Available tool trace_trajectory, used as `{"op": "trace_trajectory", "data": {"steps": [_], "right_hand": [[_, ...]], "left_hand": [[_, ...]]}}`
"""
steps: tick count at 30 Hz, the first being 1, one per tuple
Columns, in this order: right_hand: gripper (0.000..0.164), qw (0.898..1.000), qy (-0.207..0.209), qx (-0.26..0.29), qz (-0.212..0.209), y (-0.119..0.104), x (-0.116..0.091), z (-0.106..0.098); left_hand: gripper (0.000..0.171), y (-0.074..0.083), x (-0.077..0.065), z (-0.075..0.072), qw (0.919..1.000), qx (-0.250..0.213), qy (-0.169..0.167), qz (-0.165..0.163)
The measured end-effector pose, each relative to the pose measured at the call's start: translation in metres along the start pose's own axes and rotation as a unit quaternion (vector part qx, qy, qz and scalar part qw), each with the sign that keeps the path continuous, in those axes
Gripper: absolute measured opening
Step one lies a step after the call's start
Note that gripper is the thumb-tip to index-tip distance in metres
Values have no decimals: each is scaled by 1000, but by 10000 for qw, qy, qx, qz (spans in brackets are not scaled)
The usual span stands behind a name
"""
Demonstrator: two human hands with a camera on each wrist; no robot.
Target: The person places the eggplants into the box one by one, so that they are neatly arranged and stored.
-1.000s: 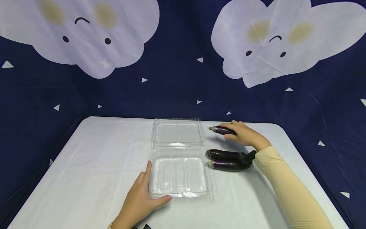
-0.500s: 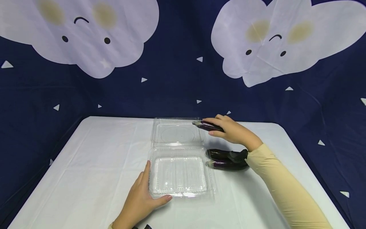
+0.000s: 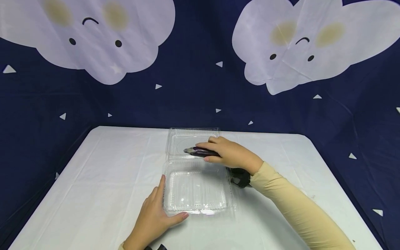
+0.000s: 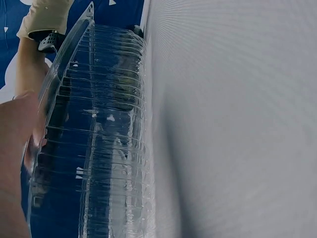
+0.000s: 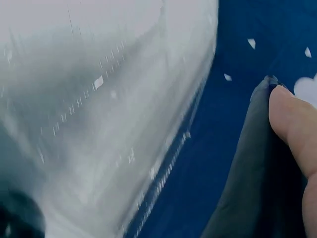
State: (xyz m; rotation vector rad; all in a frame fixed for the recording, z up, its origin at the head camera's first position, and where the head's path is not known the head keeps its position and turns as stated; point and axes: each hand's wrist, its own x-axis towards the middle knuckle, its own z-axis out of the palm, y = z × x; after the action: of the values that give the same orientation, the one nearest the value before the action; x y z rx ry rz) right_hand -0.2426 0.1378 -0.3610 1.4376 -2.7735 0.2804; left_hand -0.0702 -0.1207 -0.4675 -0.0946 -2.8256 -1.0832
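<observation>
My right hand (image 3: pixel 232 152) grips a dark purple eggplant (image 3: pixel 200 152) above the clear plastic clamshell container (image 3: pixel 197 191), near the hinge between lid and base. The eggplant's pale tip points left; in the right wrist view a finger and the dark eggplant (image 5: pixel 242 163) fill the right side. At the base's front left corner, my left hand (image 3: pixel 153 215) rests with straight fingers along the side and thumb along the front edge. The container's ribbed wall (image 4: pixel 104 124) stands close in the left wrist view.
Other eggplants (image 3: pixel 240 177) lie right of the base, partly hidden by the right wrist and sleeve. The container's lid (image 3: pixel 175 139) lies folded back behind the base. A white-covered table (image 3: pixel 93 194) meets a dark blue backdrop (image 3: pixel 193 97) with clouds.
My right hand has carried the eggplant leftward from the table's right side to over the container. Its forearm now covers more of the other eggplants. The left hand has stayed in place.
</observation>
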Motion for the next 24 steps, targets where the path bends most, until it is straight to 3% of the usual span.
{"op": "trace_trajectory", "data": {"steps": [14,24], "right_hand": [[49,9929,-519,-894,-591,-32,16,23],[51,9844,-494,-1403,-941,-39,19,38]], "left_hand": [[132,-1,-1,0,9999,-42,116,80],[132,-1,0,1,9997,-17,164,192]]}}
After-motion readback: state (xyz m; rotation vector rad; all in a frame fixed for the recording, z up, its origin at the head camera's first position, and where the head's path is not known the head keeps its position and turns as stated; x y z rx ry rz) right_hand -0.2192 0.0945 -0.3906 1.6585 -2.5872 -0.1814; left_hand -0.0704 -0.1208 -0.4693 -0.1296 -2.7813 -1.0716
